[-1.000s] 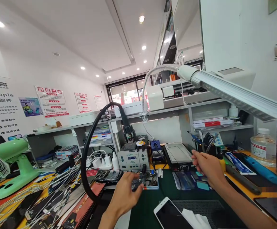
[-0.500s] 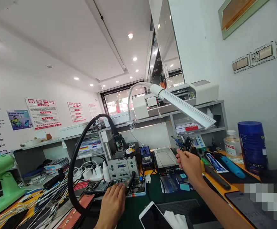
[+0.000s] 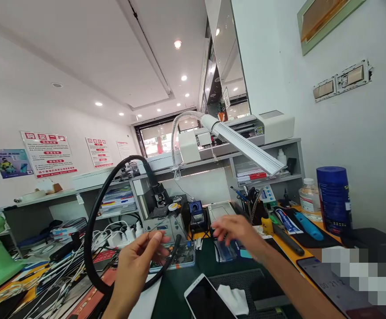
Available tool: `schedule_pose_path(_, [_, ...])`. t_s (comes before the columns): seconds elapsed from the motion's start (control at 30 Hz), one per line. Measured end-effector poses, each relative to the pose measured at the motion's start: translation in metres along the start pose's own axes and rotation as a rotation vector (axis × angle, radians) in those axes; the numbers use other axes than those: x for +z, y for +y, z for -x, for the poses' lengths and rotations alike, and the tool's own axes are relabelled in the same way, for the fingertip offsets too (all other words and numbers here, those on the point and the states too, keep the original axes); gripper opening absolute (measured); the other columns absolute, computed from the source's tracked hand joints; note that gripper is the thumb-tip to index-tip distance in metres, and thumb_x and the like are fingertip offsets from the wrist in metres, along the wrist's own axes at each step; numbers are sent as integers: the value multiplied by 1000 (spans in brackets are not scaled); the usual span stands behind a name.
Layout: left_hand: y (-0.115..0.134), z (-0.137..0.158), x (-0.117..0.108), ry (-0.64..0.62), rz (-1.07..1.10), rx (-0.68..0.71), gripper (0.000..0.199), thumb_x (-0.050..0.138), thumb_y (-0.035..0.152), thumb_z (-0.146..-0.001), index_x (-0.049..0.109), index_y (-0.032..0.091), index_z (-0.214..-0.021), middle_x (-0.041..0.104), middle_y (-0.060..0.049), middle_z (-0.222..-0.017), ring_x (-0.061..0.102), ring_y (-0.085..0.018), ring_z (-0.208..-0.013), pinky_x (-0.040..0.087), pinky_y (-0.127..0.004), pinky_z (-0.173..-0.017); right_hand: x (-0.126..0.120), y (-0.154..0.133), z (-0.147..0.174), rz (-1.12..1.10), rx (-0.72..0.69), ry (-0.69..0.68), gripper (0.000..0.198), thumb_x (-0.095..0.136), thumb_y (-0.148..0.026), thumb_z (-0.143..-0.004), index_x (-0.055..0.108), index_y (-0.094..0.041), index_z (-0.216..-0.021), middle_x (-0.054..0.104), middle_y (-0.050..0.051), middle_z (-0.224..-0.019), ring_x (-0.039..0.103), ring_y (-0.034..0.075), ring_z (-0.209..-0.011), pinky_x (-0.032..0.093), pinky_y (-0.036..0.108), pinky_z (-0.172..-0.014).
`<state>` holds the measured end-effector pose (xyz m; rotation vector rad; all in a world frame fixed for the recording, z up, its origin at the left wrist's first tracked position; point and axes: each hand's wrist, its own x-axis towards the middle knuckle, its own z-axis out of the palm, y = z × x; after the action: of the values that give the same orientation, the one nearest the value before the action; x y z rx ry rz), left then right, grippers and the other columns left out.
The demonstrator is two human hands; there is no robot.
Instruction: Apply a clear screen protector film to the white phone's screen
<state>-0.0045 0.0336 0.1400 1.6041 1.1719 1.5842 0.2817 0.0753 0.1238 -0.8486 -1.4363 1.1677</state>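
My left hand (image 3: 133,266) is raised in front of the soldering station (image 3: 168,227) and the tray of small parts (image 3: 185,257). Its fingers curl, with the thumb close to the index finger; whatever is between them cannot be made out. To the right, my right hand (image 3: 237,232) hangs above the mat, blurred, its fingers apart and nothing visible in them. Behind it is a flat pad-like device (image 3: 221,210), partly covered by the hand. Below both hands lies a white-framed phone (image 3: 209,299) with a dark screen, beside a crumpled white tissue (image 3: 233,299).
A thick black hose (image 3: 91,230) loops around my left forearm. A white lamp (image 3: 246,146) reaches over the bench. On the right are a tool holder (image 3: 256,212), a blue canister (image 3: 333,204), a clear bottle (image 3: 309,197) and another phone (image 3: 326,283). Cables crowd the left.
My left hand has lifted off the boards and turned thumb-up. My right hand has come left and down from the tool holder, its pinched fingers now spread. The view has shifted slightly right.
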Motion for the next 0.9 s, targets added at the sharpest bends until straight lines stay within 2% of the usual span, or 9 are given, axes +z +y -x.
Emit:
schedule_pose_path(0.07, [-9,-3,11,-52,146,-116,49,81,56,-75,77,13,-97,78,-12,-91,67,-20,-64,55,-28,-52,23,7,6,-9,114,-211,45,84,-52,-70,76,-13,-90,75,9,-82,71,20,-73,52,25,-56])
schedule_pose_path(0.1, [-14,-5,15,-69,193,-156,48,82,54,-74,76,12,-97,77,-12,-91,66,-19,-63,54,-27,-51,33,11,9,-22,170,-273,47,87,-47,-68,75,-13,-98,75,8,-81,72,21,-73,54,26,-57])
schedule_pose_path(0.13, [-20,-8,19,-81,225,-181,48,83,53,-74,76,12,-97,77,-12,-91,66,-18,-63,54,-26,-51,42,16,10,-37,218,-311,48,87,-45,-67,74,-13,-101,75,7,-81,72,21,-71,55,27,-56])
schedule_pose_path(0.2, [-29,-15,26,-102,254,-203,48,83,53,-74,76,11,-97,77,-13,-93,65,-17,-63,53,-26,-51,54,26,12,-66,281,-322,43,85,-45,-67,71,-13,-92,73,6,-78,71,20,-66,55,27,-51])
schedule_pose_path(0.3, [-40,-24,32,-141,287,-228,47,81,54,-75,75,12,-96,76,-12,-93,65,-17,-63,53,-26,-52,60,36,13,-83,309,-275,38,82,-46,-69,67,-13,-82,73,7,-77,71,18,-63,54,24,-47])
schedule_pose_path(0.43, [-57,-25,36,-250,333,-258,43,80,52,-77,75,12,-94,75,-10,-87,65,-16,-64,52,-24,-52,61,46,9,-66,311,-181,37,80,-45,-72,67,-14,-87,74,6,-78,71,17,-64,55,23,-48])
schedule_pose_path(0.63, [-82,-10,41,-436,353,-320,45,82,49,-77,75,8,-95,75,-13,-85,66,-17,-61,56,-26,-50,62,64,3,16,289,-96,36,79,-45,-74,70,-14,-90,73,4,-76,72,18,-65,58,27,-53])
schedule_pose_path(0.77, [-90,-7,38,-448,380,-347,40,81,47,-80,74,9,-90,75,-12,-84,65,-16,-60,56,-25,-47,62,64,2,95,252,-34,37,77,-45,-77,71,-14,-97,72,3,-76,71,19,-64,57,27,-54])
schedule_pose_path(0.9, [-91,-7,33,-439,390,-365,38,80,46,-81,72,10,-90,76,-13,-88,65,-16,-59,55,-25,-47,61,63,0,156,188,35,33,73,-47,-79,73,-16,-90,70,2,-73,69,18,-65,54,25,-52])
